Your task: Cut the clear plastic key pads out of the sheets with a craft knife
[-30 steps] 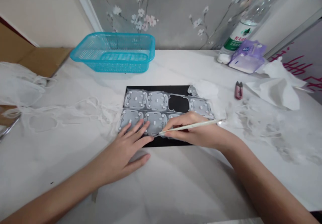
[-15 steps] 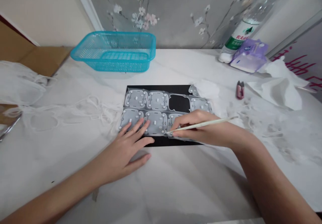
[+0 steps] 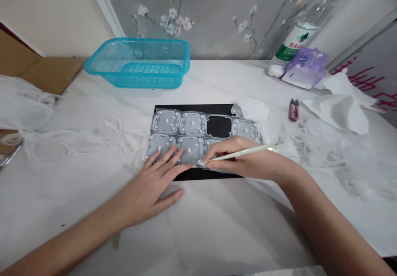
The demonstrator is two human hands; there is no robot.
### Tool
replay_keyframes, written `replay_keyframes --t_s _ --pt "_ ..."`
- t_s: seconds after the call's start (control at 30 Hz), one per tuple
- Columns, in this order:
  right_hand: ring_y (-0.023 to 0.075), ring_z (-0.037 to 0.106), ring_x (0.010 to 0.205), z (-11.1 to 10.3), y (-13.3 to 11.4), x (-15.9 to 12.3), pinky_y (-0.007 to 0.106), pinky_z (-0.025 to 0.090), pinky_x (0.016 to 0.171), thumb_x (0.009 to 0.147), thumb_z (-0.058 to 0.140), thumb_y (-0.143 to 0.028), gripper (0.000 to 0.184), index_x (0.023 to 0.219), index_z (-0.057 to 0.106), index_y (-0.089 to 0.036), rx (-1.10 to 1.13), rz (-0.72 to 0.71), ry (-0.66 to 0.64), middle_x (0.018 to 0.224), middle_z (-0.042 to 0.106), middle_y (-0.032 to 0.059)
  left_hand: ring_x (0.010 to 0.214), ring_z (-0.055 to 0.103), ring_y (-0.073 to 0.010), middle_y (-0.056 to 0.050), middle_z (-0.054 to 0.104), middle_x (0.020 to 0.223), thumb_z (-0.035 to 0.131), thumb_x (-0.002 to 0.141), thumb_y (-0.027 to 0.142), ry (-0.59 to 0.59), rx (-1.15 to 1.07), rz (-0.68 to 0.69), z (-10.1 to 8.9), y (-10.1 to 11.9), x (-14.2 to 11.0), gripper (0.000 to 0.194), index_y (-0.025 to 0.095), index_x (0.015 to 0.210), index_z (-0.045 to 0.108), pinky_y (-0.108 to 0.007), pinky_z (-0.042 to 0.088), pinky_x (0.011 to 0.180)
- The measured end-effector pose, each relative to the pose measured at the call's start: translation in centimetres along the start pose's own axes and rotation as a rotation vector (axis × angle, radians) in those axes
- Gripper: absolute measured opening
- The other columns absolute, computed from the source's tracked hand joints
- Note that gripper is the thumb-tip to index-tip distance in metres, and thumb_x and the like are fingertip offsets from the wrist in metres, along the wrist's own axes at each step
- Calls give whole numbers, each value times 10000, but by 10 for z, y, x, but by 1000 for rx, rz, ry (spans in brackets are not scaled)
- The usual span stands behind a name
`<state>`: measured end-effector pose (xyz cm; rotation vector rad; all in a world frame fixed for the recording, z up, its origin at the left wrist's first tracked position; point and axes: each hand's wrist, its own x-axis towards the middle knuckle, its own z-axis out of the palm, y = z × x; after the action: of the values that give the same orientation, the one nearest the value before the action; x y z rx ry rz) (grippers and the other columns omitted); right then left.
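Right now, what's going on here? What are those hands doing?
A person is working with two bare hands at a white table. The left hand lies open, its fingers resting on a sheet of see-through grey moulded pieces, which sits on a black mat. The right hand holds a thin white stick, its tip at the sheet near the left fingertips. A blue plastic basket stands farther back.

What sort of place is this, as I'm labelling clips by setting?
Probably a home-style room used for small manual piecework: a grey moulded sheet of pads on a flat black mat, a turquoise perforated plastic basket, and grey floral wallpaper behind the table.
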<state>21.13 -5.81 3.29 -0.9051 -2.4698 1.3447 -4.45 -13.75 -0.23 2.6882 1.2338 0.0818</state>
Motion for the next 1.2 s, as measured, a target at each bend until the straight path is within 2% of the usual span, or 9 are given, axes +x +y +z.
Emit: replay_keyframes --t_s 0.1,0.27,0.5,0.77,0.9,1.03,1.2 --pt "58 547 610 -4 2 -2 168 363 545 890 561 -315 177 869 673 -179 23 14 -5 729 665 -30 1431 180 -269 -56 222 1552 421 941 425 -8 12 11 0 0 -1 464 267 1377 394 -492 237 1113" --pt "70 553 631 4 1 4 183 376 574 894 556 -299 185 879 689 -170 18 -19 49 759 682 -9 1422 207 -282 -75 209 1552 430 937 454 -12 39 23 0 -3 -1 493 291 1401 388 -502 257 1102" --pt "84 571 653 5 2 4 193 368 585 900 551 -286 181 891 690 -171 -38 -51 53 775 687 -1 1407 232 -316 -120 269 1526 434 940 439 -3 56 56 -2 -5 0 440 308 1360 464 -528 319 1061" --pt "107 584 694 31 2 14 203 372 606 934 489 -331 243 973 676 -181 46 -64 90 808 690 18 1407 225 -322 -110 267 1527 428 942 441 -5 40 46 -1 -3 0 493 312 1415 383 -532 314 1071" --pt "101 555 656 18 -3 8 205 352 592 931 492 -313 233 946 678 -174 -38 -81 45 768 673 17 1406 224 -327 -112 261 1528 435 936 448 -24 19 28 -2 -2 1 477 317 1394 417 -544 309 1071" --pt "90 526 610 5 -4 2 203 333 563 907 529 -279 188 898 684 -172 -78 -31 35 724 660 5 1413 207 -321 -100 236 1539 438 938 441 -30 -3 21 -3 -2 0 443 322 1364 458 -546 295 1080" --pt "103 565 690 17 -3 8 207 360 617 931 494 -306 225 942 674 -172 -36 -67 58 809 677 21 1417 197 -314 -93 222 1544 446 935 442 -38 -7 17 -2 -4 -1 464 331 1384 423 -544 286 1087"
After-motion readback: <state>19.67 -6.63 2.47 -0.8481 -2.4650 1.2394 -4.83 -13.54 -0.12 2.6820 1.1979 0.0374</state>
